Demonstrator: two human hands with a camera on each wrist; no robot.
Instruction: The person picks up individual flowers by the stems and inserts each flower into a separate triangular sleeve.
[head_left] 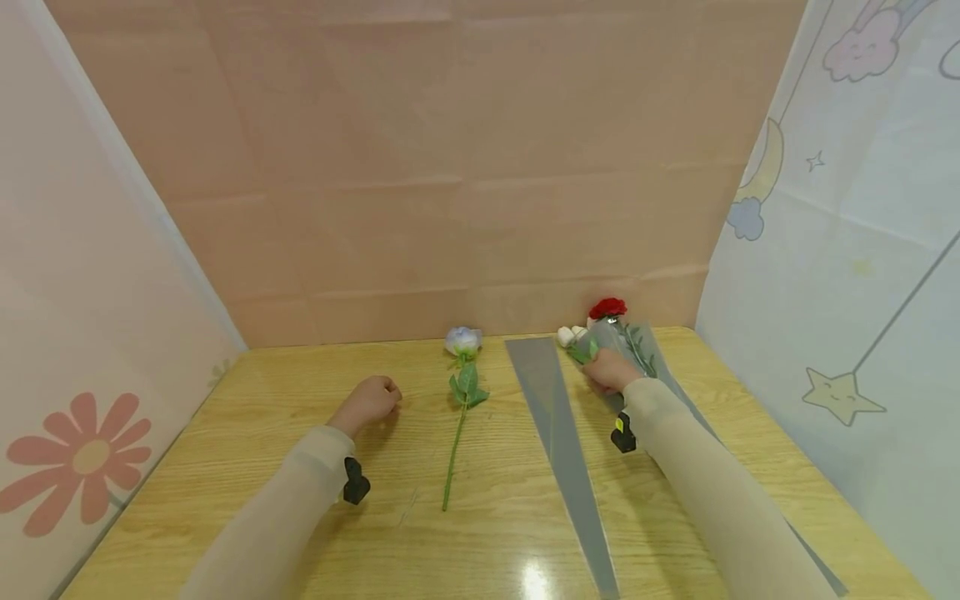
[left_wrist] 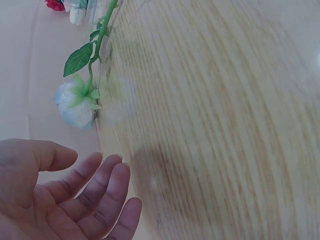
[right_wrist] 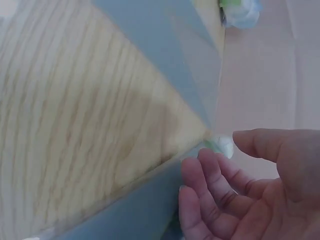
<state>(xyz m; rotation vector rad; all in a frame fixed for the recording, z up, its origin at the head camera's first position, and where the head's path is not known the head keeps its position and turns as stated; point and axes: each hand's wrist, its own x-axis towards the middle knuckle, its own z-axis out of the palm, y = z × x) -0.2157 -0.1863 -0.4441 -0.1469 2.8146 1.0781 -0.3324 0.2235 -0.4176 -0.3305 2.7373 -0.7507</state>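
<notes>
My left hand (head_left: 372,403) hovers over the table left of a pale blue-white artificial rose (head_left: 462,342). Its fingers are loosely bent, and the left wrist view finds nothing in them. The rose lies with its green stem pointing toward me. At the right, my right hand (head_left: 613,371) is over a grey translucent flower sleeve (right_wrist: 135,215), beside white flowers (head_left: 566,336) with green leaves. In the right wrist view its thumb is apart from relaxed fingers, with nothing pinched; whether the fingertips touch the sleeve is unclear. A red flower (head_left: 608,308) lies at the sleeve's top, its stem partly hidden by the hand.
Between the rose and my right hand lies another long tapered grey sleeve (head_left: 564,425). The wooden table (head_left: 300,533) meets a pinkish backdrop (head_left: 465,167) at the back. Printed fabric walls (head_left: 870,250) stand on both sides.
</notes>
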